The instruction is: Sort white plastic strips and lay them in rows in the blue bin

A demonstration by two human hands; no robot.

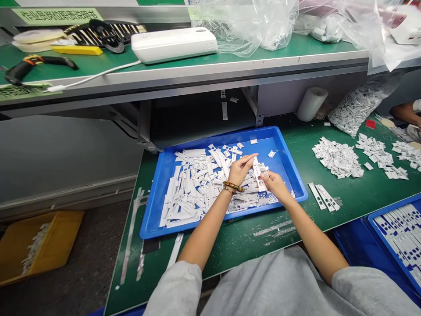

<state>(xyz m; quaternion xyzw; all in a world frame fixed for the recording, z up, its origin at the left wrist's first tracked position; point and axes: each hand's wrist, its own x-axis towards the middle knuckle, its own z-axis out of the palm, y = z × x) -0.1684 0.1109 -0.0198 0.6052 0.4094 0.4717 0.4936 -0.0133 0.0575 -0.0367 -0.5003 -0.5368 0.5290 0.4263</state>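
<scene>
Over the blue tray point(291, 164), my two hands meet at a white plastic strip point(257, 174) with slots and dark marks, held up at a tilt. My left hand point(241, 169), with bracelets at the wrist, pinches its upper end. Thumb and fingers of my right hand point(275, 184) close on its lower right side, where a small white piece seems to be attached. Beneath them, a heap of loose white plastic strips point(194, 184) fills much of the tray. A few small white pieces point(271, 154) lie apart near its right end.
Right of the tray are several finished-looking strips point(324, 197) and piles of small white pieces point(338, 158). A filled plastic bag point(360, 105) stands behind. A shelf edge point(184, 75) overhangs the tray's back. Another blue tray point(371, 215) sits lower right; a co-worker's arm point(405, 113) shows far right.
</scene>
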